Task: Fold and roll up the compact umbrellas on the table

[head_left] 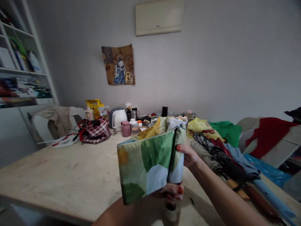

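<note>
A folding umbrella (152,166) with a green, pale blue and yellow patterned canopy is held upright over the table, its panels loosely gathered. A black strip runs down the panel near its right side. My right hand (188,154) pinches the fabric beside this strip, thumb in front. My left hand (173,190) is closed around the umbrella's lower part; its forearm passes behind the hanging panel, and some fingers are hidden. Below that hand shows a pale, round handle (171,214).
Several folded umbrellas (216,153) lie along the table's (70,175) right side, near a yellow plastic bag (203,128). Toward the wall stand a white kettle (119,119), a pink jar (126,129) and bottles. A red checked bag (97,131) sits at back left.
</note>
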Action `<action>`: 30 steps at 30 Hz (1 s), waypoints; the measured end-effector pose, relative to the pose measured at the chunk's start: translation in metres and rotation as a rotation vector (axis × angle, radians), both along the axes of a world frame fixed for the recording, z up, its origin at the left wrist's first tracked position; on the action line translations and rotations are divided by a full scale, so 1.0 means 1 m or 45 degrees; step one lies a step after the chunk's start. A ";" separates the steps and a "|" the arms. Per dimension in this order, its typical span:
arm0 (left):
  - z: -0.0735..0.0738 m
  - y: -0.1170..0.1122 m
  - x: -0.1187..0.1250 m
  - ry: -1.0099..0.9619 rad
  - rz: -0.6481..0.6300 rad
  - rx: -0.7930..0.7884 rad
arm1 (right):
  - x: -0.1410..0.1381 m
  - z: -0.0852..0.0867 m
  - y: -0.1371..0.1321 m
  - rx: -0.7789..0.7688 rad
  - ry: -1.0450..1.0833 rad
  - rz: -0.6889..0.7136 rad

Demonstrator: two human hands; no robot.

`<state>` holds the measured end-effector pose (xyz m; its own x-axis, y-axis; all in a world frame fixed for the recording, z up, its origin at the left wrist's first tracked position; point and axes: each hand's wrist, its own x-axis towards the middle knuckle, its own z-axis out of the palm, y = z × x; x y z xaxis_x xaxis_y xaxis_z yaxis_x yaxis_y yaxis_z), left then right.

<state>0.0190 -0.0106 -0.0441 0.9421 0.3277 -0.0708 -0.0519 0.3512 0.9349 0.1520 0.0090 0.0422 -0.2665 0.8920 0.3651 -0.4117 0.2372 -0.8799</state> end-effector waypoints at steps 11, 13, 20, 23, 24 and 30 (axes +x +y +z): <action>0.000 -0.003 0.010 0.091 0.779 -0.002 | 0.003 0.013 0.007 0.065 0.169 -0.325; 0.001 -0.001 0.015 0.143 1.005 0.188 | 0.007 0.012 0.012 0.073 0.216 -0.436; 0.013 -0.005 0.017 0.026 1.566 0.725 | 0.008 0.009 0.024 0.001 0.401 -0.688; 0.017 -0.007 0.012 0.206 1.796 1.038 | 0.008 0.012 0.025 0.039 0.435 -0.797; 0.017 -0.008 0.010 0.237 1.896 1.159 | 0.008 0.012 0.026 0.067 0.436 -0.835; 0.016 -0.022 0.012 0.023 2.139 1.917 | 0.009 0.007 0.026 0.220 0.320 -1.031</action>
